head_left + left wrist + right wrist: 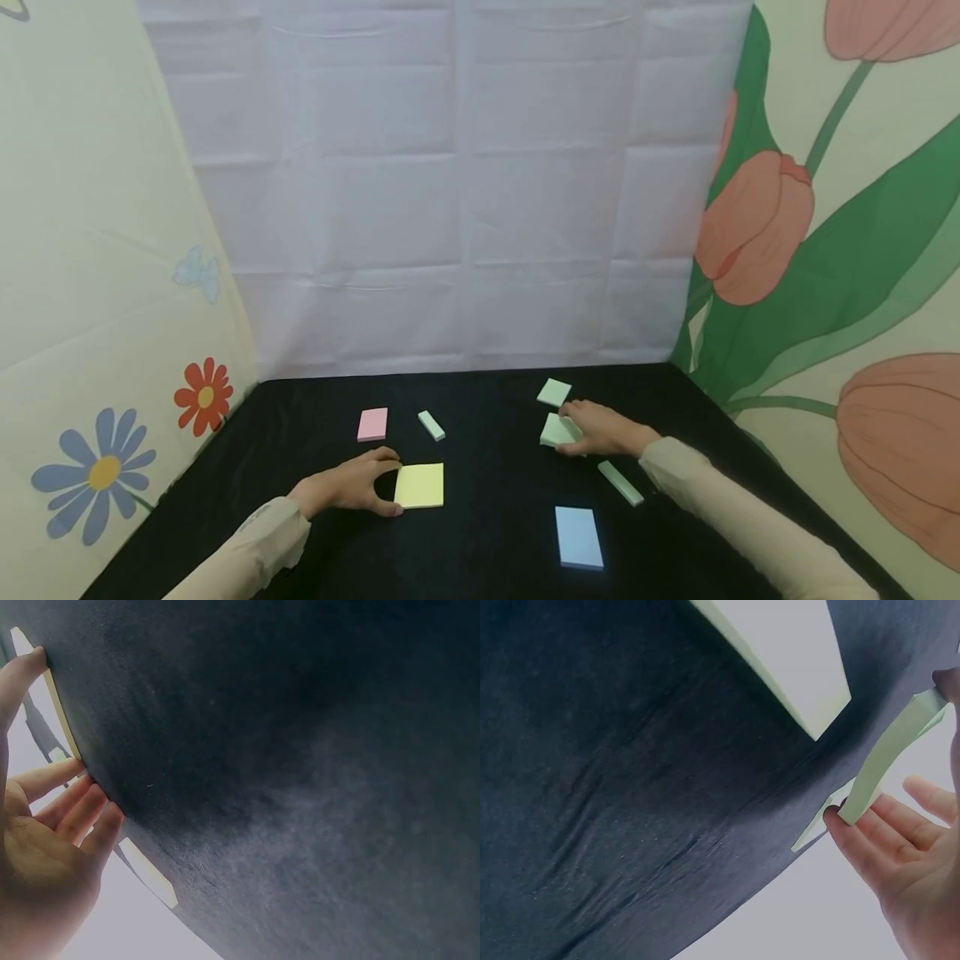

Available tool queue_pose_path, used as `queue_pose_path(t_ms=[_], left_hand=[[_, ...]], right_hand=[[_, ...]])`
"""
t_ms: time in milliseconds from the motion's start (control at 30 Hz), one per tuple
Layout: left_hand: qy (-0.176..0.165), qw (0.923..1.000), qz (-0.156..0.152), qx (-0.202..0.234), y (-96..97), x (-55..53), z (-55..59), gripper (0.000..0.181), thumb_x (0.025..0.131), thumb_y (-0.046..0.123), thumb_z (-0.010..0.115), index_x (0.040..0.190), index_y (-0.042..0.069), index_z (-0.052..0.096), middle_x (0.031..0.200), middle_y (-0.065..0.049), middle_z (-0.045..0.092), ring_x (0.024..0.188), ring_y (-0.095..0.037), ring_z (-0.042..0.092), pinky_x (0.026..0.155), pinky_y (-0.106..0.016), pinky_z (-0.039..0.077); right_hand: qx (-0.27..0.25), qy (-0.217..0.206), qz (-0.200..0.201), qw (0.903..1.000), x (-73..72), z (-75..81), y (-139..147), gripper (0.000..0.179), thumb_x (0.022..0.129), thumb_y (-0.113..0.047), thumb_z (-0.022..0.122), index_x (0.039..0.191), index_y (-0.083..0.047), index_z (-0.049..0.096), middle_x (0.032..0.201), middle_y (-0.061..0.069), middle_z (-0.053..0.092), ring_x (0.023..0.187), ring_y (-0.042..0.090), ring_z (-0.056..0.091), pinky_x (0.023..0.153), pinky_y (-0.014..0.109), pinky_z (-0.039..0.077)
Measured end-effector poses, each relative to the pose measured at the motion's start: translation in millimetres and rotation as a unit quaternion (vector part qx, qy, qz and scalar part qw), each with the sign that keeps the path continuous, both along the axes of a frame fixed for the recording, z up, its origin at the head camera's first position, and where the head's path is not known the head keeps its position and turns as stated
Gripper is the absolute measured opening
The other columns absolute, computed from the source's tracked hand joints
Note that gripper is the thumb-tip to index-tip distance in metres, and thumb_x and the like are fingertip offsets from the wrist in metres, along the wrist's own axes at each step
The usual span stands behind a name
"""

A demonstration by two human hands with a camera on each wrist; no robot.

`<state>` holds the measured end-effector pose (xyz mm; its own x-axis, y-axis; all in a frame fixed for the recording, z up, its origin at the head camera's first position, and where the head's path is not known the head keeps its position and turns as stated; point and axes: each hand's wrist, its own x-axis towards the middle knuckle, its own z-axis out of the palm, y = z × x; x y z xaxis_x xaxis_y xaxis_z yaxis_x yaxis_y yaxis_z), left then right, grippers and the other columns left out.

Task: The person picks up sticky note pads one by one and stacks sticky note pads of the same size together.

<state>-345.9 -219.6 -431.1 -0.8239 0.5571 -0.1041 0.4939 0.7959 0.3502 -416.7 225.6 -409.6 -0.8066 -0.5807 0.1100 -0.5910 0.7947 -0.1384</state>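
Note:
At the middle left of the cloth, my left hand point(348, 483) is at a yellow sticky note pad point(420, 486) lying flat. In the left wrist view, its thumb point(34, 660) and index finger point(56, 774) pinch the two corners of the pad's near side. My right hand point(603, 429) grips a pale green sticky note pad point(558, 430) on the right. That pad bows between thumb and fingers in the right wrist view, its thick side point(877, 761) showing. Just behind it lies another pale green square pad point(554, 392).
A pink pad point(372, 424) and a small pale green strip pad point(431, 425) lie beyond the left hand. Below the right wrist is a longer green strip pad point(621, 483), with a light blue pad point(579, 537) nearer. White cloth point(450, 208) hangs behind the black tabletop point(480, 550).

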Motion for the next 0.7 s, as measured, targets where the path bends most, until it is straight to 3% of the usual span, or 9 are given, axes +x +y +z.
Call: queue_pose_path(t_ms=[300, 533, 700], left_hand=[[0.003, 1.0000, 0.002, 0.002, 1.0, -0.1, -0.9, 0.076, 0.080, 0.044, 0.080, 0.135, -0.002, 0.055, 0.137, -0.015, 0.046, 0.118, -0.032, 0.048, 0.103, -0.054, 0.039], [0.005, 1.0000, -0.002, 0.004, 0.5, -2.6, -6.3, 0.078, 0.080, 0.049, 0.079, 0.136, -0.001, 0.055, 0.138, -0.014, 0.046, 0.119, -0.031, 0.048, 0.102, -0.053, 0.040], [0.009, 1.0000, 0.001, 0.000, 0.9, -3.1, -3.4, 0.078, 0.079, 0.048, 0.079, 0.135, -0.001, 0.056, 0.137, -0.014, 0.047, 0.118, -0.031, 0.049, 0.103, -0.053, 0.040]], right_hand=[[-0.007, -0.019, 0.001, 0.9998, 6.3, 2.2, -12.3, 0.062, 0.085, -0.046, 0.074, 0.127, -0.004, 0.056, 0.109, 0.007, 0.059, 0.089, 0.017, 0.053, 0.076, 0.038, 0.047], [-0.016, -0.018, 0.022, 0.9995, 9.1, 1.8, -21.6, 0.060, 0.084, -0.046, 0.076, 0.124, -0.006, 0.055, 0.100, -0.001, 0.057, 0.082, 0.013, 0.051, 0.069, 0.034, 0.046], [-0.013, -0.012, 0.024, 0.9995, 10.1, 3.2, -28.3, 0.063, 0.084, -0.046, 0.076, 0.126, -0.004, 0.054, 0.102, 0.001, 0.057, 0.083, 0.013, 0.052, 0.069, 0.034, 0.046]])
